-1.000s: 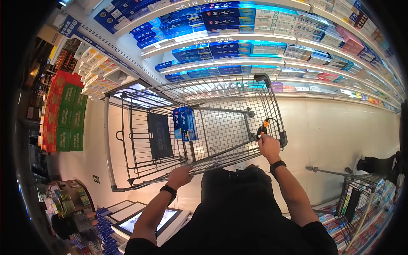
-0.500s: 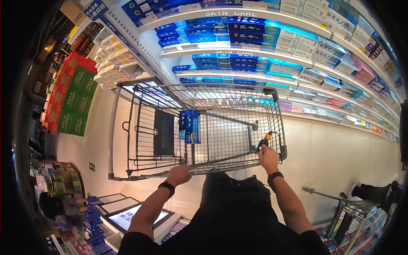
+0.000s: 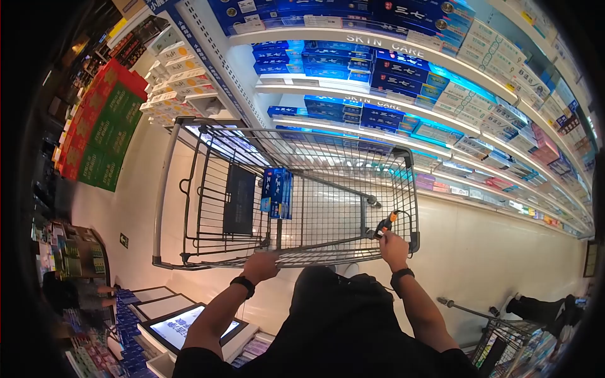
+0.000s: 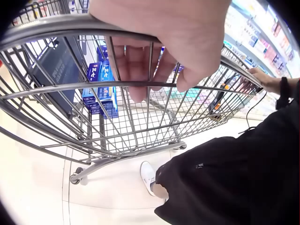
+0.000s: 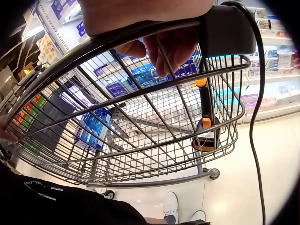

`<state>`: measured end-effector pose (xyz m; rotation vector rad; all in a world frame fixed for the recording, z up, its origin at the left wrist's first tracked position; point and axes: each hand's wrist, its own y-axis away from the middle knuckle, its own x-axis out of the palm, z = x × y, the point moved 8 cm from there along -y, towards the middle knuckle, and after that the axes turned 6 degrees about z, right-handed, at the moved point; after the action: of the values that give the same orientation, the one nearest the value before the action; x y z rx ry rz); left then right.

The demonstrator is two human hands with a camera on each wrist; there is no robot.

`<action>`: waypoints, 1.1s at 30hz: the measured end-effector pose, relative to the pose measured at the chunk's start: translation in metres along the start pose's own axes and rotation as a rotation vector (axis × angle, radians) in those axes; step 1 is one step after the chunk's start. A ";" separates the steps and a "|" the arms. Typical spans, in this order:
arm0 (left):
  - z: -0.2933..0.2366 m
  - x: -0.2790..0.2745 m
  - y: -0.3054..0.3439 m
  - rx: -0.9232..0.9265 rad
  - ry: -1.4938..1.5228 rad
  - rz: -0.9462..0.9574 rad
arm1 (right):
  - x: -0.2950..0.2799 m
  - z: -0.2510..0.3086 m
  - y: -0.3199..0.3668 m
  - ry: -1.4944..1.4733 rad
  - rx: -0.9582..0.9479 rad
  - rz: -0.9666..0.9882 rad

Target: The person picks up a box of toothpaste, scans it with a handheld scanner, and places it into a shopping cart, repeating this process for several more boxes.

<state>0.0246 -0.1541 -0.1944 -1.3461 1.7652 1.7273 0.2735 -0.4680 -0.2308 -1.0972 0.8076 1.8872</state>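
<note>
A grey wire shopping cart (image 3: 165,201) stands sideways before the person. Its near side rim is held by the left hand (image 3: 261,267), whose fingers (image 4: 136,70) hook over the bar into the basket. Farther right, by the black corner piece, the right hand (image 3: 395,251) grips the same rim with its fingers curled over. Blue toothpaste boxes (image 3: 276,193) lie stacked in the basket beside the dark seat panel (image 3: 239,200). Just inside the right corner hangs a black-and-orange handheld device (image 5: 205,133). A black cord (image 5: 255,126) runs down outside the cart there.
Lit shelves (image 3: 378,88) packed with blue and white boxes line the far side. Red and green cartons (image 3: 104,129) are piled at left. A display screen (image 3: 183,327) sits at lower left. Another cart (image 3: 501,343) and a person (image 3: 535,310) are at lower right.
In the head view the shelves have slid right and tilted, and the carton pile has also tilted. The second cart and person sit lower. Both hands keep their hold on the cart rim.
</note>
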 end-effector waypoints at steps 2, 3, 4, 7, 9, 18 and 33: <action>0.005 -0.007 -0.002 -0.001 0.015 0.001 | 0.004 0.006 -0.009 0.018 0.005 0.022; 0.008 -0.010 -0.003 -0.002 0.020 0.004 | 0.004 0.008 -0.013 0.035 -0.005 0.018; 0.011 -0.011 -0.003 -0.016 0.015 0.026 | 0.006 0.010 -0.017 0.050 -0.014 0.014; 0.018 -0.020 -0.008 -0.035 0.007 0.058 | 0.008 0.019 -0.027 0.059 0.011 0.041; 0.020 -0.026 -0.008 -0.019 0.033 0.038 | 0.009 0.023 -0.032 0.055 0.028 0.057; 0.057 -0.022 -0.021 -0.009 -0.022 0.043 | 0.022 0.047 -0.044 0.061 0.002 0.060; 0.095 -0.040 -0.020 -0.013 -0.039 -0.023 | 0.037 0.089 -0.054 0.056 -0.016 0.055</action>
<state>0.0255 -0.0492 -0.1958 -1.3243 1.7137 1.7441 0.2736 -0.3582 -0.2335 -1.1531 0.8632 1.9185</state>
